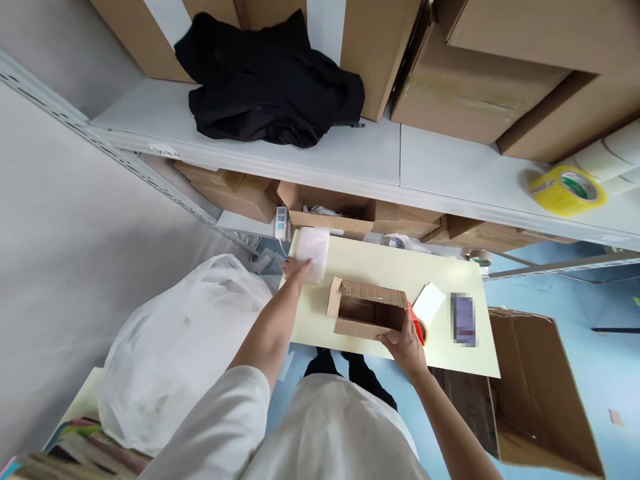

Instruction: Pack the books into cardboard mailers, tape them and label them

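Note:
A small open cardboard box [367, 308] stands on a pale yellow table [400, 270]. My right hand [406, 343] grips its near right corner, fingers closed on the edge. My left hand [296, 268] reaches to the table's far left corner and holds a white packet [314, 253] lying there. A red tape dispenser [418, 325] shows just beyond my right hand, next to a small white box [429, 303].
A blurred dark item [463, 319] lies at the table's right. A big white plastic bag [175, 347] sits to the left, a large open carton [540, 387] on the blue floor to the right. The shelf above holds black cloth [270, 80], cartons and yellow tape [567, 189].

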The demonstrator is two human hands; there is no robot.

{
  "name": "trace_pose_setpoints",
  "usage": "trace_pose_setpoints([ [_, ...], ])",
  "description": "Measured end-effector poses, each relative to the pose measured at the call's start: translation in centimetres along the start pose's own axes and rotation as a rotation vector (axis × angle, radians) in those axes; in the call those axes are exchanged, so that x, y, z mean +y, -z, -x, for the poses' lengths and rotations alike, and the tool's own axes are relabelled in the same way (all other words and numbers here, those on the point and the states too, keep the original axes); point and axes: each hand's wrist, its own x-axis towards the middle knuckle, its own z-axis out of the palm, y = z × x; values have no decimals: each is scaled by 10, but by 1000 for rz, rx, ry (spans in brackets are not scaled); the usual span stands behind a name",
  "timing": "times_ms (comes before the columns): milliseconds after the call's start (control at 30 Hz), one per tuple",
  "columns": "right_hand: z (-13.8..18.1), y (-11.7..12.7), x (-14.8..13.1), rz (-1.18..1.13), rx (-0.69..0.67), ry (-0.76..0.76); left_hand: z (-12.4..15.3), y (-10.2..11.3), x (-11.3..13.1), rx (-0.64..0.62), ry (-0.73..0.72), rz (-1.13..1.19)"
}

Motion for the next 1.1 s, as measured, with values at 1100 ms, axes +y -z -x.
trace_pose_setpoints([
  [1100, -14, 10, -20, 119, -37, -38, 149, 46, 10, -690, -556, 181],
])
